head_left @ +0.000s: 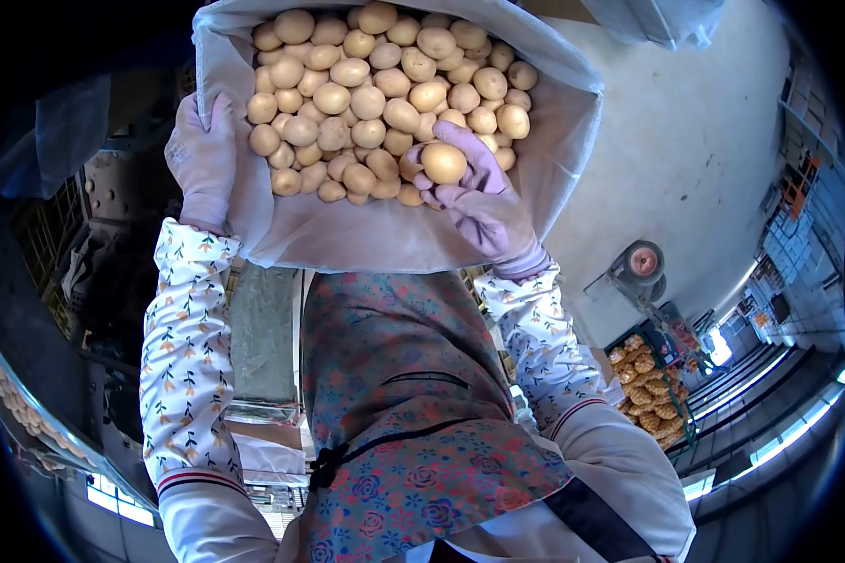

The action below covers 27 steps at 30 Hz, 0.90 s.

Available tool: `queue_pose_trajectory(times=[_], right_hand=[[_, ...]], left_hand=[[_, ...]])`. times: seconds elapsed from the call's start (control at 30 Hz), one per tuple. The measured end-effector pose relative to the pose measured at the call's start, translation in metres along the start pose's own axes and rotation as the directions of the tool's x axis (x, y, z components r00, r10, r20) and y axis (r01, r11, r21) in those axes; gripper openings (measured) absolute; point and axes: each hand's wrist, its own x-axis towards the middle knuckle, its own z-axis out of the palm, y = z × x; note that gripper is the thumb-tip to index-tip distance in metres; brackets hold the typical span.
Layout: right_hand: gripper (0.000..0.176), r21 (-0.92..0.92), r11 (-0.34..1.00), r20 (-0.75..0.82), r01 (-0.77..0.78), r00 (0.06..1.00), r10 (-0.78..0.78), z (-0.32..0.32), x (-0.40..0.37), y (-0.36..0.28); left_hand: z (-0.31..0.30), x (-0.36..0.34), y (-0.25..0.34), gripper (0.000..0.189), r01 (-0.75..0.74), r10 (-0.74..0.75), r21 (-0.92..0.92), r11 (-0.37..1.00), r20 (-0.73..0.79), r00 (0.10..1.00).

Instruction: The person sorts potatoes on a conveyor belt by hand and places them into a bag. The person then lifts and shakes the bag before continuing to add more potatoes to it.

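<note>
Many pale yellow potatoes [347, 98] fill a container lined with a translucent white plastic liner [366, 235], directly before me. My left hand [202, 155], in a pale lilac glove, grips the left side of the liner, its thumb over the edge. My right hand [483, 202], gloved alike, is over the potatoes at the lower right of the pile. Its fingers and thumb are closed round one potato [443, 163], which faces up towards me. Another potato shows partly behind it, by the fingertips.
To the right, a wheeled cart [643, 263] stands on the pale concrete floor [695, 159]. Beside it is a dark green crate [690, 427] of potatoes in nets. More potatoes lie along a curved-looking machine edge at far left. Clear plastic [662, 19] hangs at the top.
</note>
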Motion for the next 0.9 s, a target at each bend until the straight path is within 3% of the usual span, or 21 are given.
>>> queue_pose_trajectory(times=[0.17,0.27,0.33,0.4,0.43,0.57,0.67,0.7,0.73,0.77,0.8,0.87,0.9], right_hand=[[0.054,0.038,0.998,-0.032,-0.044,0.998,0.045,0.009,-0.005,-0.005],[0.045,0.135,0.979,0.033,-0.15,0.989,0.147,-0.011,-0.012,0.002],[0.042,-0.057,0.981,-0.26,-0.186,0.951,0.165,-0.005,-0.02,0.006],[0.044,-0.241,0.925,-0.542,-0.293,0.831,0.123,-0.012,-0.027,0.012],[0.046,-0.336,0.883,-0.612,-0.326,0.789,0.059,-0.021,-0.031,0.016],[0.045,-0.359,0.932,-0.5,-0.049,0.853,-0.148,-0.029,-0.031,0.0],[0.046,-0.811,0.584,-0.381,-0.034,0.789,-0.483,-0.046,-0.038,-0.018],[0.047,-0.901,0.43,-0.343,-0.059,0.703,-0.623,-0.047,-0.044,-0.025],[0.049,-0.958,0.266,-0.272,-0.104,0.611,-0.744,-0.047,-0.05,-0.034],[0.049,-0.97,0.19,-0.245,-0.154,0.562,-0.79,-0.047,-0.054,-0.042],[0.053,-0.968,-0.019,-0.116,-0.251,0.514,-0.85,-0.055,-0.059,-0.043],[0.05,-0.934,-0.111,-0.115,-0.34,0.579,-0.807,-0.067,-0.07,-0.044],[0.047,-0.921,-0.063,-0.206,-0.385,0.618,-0.759,-0.072,-0.073,-0.04]], left_hand=[[0.001,0.002,-0.003,0.037,-0.005,0.005,0.012,1.0,0.003,1.0],[0.001,0.001,-0.003,0.036,0.006,-0.006,-0.001,1.0,0.002,1.0],[0.002,0.001,-0.004,0.036,-0.018,0.017,-0.018,1.0,-0.008,1.0],[0.002,0.001,-0.005,0.036,-0.033,0.033,-0.024,0.999,-0.019,0.999],[0.001,0.001,-0.004,0.036,-0.037,0.037,-0.022,0.999,-0.025,0.999],[0.001,0.0,-0.003,0.036,-0.047,0.045,-0.029,0.998,-0.041,0.998],[0.0,-0.001,-0.001,0.035,-0.036,0.036,-0.008,0.999,-0.031,0.999],[0.0,0.0,0.0,0.035,-0.036,0.036,-0.005,0.999,-0.033,0.999],[0.001,0.0,-0.001,0.035,-0.035,0.035,-0.001,0.999,-0.037,0.999],[0.001,0.0,-0.002,0.035,-0.033,0.033,0.004,0.999,-0.042,0.999],[0.001,-0.001,-0.003,0.035,-0.03,0.03,-0.005,1.0,-0.041,0.999],[0.0,-0.001,-0.001,0.035,-0.027,0.026,-0.025,0.999,-0.038,0.999],[0.001,-0.001,-0.001,0.035,-0.024,0.023,-0.018,1.0,-0.039,0.999]])
